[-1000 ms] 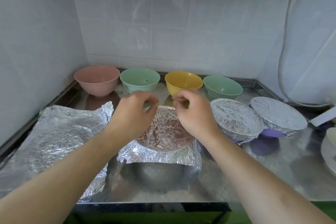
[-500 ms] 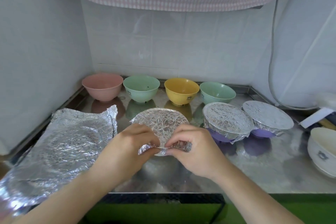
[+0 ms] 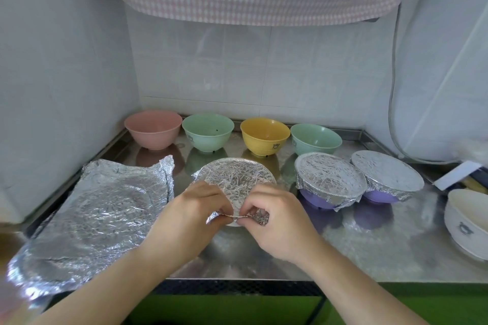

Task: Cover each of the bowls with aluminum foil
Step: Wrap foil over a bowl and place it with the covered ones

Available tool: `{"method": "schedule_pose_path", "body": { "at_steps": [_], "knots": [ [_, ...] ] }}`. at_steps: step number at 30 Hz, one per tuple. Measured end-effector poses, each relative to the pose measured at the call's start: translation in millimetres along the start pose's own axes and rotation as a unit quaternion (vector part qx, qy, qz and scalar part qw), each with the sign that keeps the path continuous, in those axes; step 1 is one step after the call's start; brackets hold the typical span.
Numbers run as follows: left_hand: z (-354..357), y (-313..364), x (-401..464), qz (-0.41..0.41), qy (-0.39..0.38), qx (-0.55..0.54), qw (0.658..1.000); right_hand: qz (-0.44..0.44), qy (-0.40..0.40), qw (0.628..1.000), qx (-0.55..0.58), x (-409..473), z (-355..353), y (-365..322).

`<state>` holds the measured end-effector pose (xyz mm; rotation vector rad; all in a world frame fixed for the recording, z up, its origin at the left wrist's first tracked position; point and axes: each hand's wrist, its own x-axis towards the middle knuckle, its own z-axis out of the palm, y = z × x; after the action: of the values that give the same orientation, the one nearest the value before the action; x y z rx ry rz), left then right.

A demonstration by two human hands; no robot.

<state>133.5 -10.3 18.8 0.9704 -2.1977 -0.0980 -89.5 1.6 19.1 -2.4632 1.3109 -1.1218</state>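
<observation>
Mid-bench point(image 3: 369, 258), a foil point(image 3: 237, 179)-topped bowl point(image 3: 233, 224); the left hand point(image 3: 192, 219) and right hand point(image 3: 277, 221) pinch its near foil edge. Two covered bowls point(image 3: 330, 182) sit right, four open bowls point(image 3: 208, 132) behind with small unreadable marks, spare sheets point(image 3: 105, 208) left.

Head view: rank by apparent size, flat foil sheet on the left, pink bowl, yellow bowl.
1. Crumpled flat foil sheet, largest by far, though it also lies nearer the camera.
2. Pink bowl.
3. Yellow bowl, only slightly smaller than the pink; they are close to alike.

Head camera looks forward and down, close over the counter point(image 3: 369, 253).
</observation>
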Motion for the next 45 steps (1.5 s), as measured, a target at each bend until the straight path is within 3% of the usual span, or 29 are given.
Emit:
{"method": "schedule_pose_path", "body": {
  "at_steps": [6,9,14,21,26,30,36,41,45],
  "knots": [
    [-10,-8,0,-0.037,0.011,-0.008,0.999,0.037,0.029,0.997,0.059,-8,-18,10],
    [-10,-6,-3,-0.067,0.024,-0.012,0.997,0.042,0.015,0.998,0.046,-12,-16,13],
    [4,12,-2,-0.033,0.001,-0.042,0.999,0.026,0.019,0.999,0.015,-8,-2,7],
    [12,7,2,-0.046,0.016,-0.019,0.999,0.038,0.027,0.998,-0.047,-10,2,-2],
    [11,8,7,-0.054,0.016,-0.012,0.998,0.188,0.101,0.974,-0.074,-37,12,-14],
    [11,8,8,-0.059,0.005,-0.030,0.998,0.312,0.074,0.945,-0.066,-41,29,-14],
    [10,8,11,-0.061,-0.003,-0.046,0.997,0.261,0.094,0.956,-0.095,-37,41,-12],
    [10,7,12,-0.061,-0.004,-0.050,0.997,0.186,0.093,0.946,-0.250,-34,44,-13],
    [11,8,12,-0.065,-0.003,-0.051,0.997,0.182,0.056,0.928,-0.322,-29,47,-19]
  ]
}}
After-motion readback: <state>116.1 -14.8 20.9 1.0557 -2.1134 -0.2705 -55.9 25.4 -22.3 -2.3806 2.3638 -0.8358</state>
